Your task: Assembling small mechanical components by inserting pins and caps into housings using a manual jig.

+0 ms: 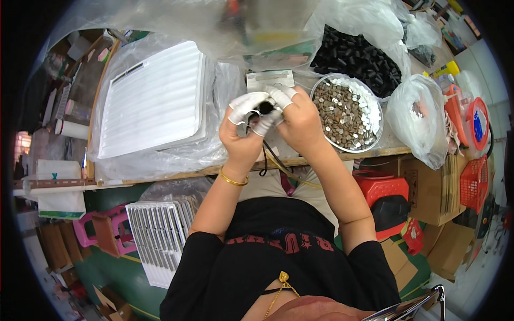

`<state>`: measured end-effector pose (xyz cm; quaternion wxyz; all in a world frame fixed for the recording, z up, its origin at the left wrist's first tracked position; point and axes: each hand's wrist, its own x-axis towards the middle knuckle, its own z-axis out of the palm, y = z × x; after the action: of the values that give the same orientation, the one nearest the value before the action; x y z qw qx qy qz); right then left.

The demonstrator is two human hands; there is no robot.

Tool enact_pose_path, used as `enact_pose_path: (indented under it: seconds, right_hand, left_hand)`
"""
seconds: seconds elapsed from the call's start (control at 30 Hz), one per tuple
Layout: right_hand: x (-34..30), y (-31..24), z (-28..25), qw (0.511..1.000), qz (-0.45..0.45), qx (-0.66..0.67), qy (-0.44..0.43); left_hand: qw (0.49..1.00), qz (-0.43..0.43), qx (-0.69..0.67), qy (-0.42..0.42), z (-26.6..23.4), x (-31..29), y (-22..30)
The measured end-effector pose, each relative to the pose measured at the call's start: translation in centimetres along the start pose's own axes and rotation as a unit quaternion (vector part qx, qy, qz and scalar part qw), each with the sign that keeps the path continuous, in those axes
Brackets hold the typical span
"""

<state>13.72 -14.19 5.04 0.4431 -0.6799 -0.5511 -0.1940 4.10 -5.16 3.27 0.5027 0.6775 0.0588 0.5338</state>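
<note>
Partly behind fingers (247, 100), black piece (265, 108)

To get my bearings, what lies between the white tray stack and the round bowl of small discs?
In the head view: clear plastic, left hand and right hand holding a small dark piece, and a pale boxy object.

My left hand (241, 128) and right hand (301, 117) meet over the near middle of the workbench (390, 142), with a part (265, 108) between them. Left of my hands, the tray stack (152, 101) lies on plastic sheeting (226, 93). Right of them stands the bowl (379, 130), discs (337, 112) inside; tubes (356, 60) lie behind it, a plastic bag (417, 123) to its right. Below the near edge: second tray stack (155, 238) left, stool (377, 187) right.
</note>
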Motion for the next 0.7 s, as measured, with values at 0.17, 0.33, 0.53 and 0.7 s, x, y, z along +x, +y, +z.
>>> enact_pose_path:
  seconds: [0.17,0.33,0.53,0.7]
  right_hand:
    - [-1.4,2.8,-0.7,0.88,0.358,0.297,0.096]
    - [-0.1,3.9,0.7,0.876,0.337,0.337,0.072]
    - [1.0,4.1,0.2,0.923,0.299,0.241,0.016]
    - [1.5,3.7,-0.1,0.952,0.251,0.177,-0.004]
  left_hand:
    - [0.959,0.027,0.253,-0.124,-2.2,0.4,-3.3]
    - [0.848,0.069,0.43,-0.302,-0.4,0.2,-6.5]
    - [0.877,0.079,0.393,-0.266,-0.2,-0.1,-7.3]
    - [0.87,0.053,0.374,-0.317,-0.4,-0.1,-8.1]
